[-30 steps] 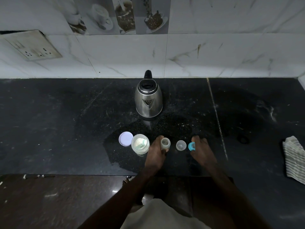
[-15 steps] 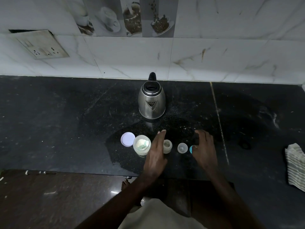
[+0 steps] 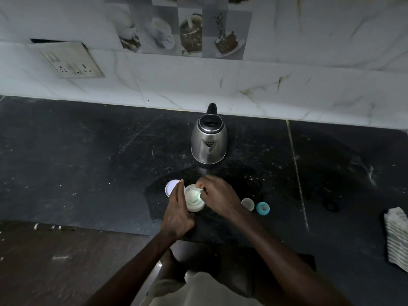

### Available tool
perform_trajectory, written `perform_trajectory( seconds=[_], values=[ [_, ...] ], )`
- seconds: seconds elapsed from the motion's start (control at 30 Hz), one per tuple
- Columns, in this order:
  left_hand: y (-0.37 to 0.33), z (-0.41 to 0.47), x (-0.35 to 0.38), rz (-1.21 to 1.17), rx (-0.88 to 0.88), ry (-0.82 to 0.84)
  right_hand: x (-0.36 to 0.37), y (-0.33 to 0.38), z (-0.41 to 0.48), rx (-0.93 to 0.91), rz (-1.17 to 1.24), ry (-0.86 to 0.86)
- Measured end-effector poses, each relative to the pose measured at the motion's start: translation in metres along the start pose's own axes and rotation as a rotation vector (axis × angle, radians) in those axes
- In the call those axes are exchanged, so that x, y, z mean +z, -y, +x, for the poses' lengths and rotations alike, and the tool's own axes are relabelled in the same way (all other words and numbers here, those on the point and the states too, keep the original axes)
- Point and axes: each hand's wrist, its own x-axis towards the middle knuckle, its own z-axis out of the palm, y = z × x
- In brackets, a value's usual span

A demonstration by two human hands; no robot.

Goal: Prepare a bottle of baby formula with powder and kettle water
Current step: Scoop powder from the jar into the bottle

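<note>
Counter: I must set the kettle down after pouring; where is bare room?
Bare: left of the white lid, and between the teal ring and striped cloth. Crowded at the powder jar, held by the left hand, the right hand pinching its scoop.

No text on anything here is legible.
</note>
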Motion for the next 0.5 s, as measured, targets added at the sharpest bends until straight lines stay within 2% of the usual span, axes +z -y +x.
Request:
perform_trajectory(
  seconds=[0.13,0.27,0.4,0.5],
  values=[
    [0.002,0.005,-0.005,-0.041,-0.011,0.078,0.011,0.012,0.012,-0.073,-0.118,0.122],
    [0.005,0.010,-0.010,-0.055,-0.024,0.120,0.023,0.019,0.019,-0.059,-0.266,0.290],
    [0.007,0.012,-0.014,-0.125,-0.078,0.119,0.038,0.039,0.036,0.117,-0.376,0.498],
    [0.009,0.013,-0.016,-0.156,-0.046,0.092,0.037,0.035,0.029,0.052,-0.377,0.772]
  ],
)
